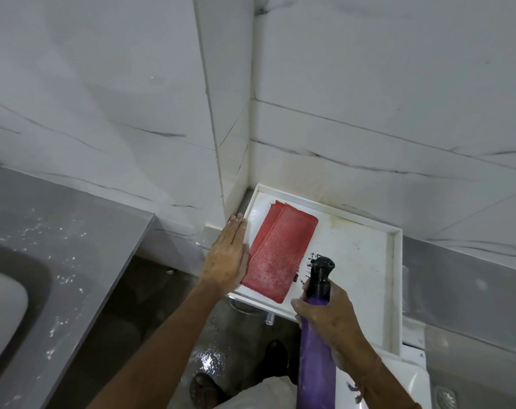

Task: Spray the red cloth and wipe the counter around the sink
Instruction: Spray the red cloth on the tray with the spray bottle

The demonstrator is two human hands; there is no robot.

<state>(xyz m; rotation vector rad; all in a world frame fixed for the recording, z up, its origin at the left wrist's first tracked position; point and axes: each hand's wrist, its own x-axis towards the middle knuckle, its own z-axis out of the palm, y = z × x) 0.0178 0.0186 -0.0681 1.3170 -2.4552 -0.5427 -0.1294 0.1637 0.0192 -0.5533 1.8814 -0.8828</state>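
A folded red cloth (280, 252) lies flat on a white tray-like shelf (360, 249) in the wall corner. My left hand (228, 256) rests flat, fingers together, on the shelf's left edge, touching the cloth's left side. My right hand (330, 317) grips a purple spray bottle (315, 358) with a black nozzle (321, 274), held upright just right of the cloth's near end. The grey counter (73, 246) with its sink (5, 293) is at the far left.
White marble-look tiled walls (369, 84) close in behind and beside the shelf. Water drops speckle the counter. A wet dark floor (209, 343) and my foot (205, 389) show below. A white fixture (416, 376) sits under the shelf at lower right.
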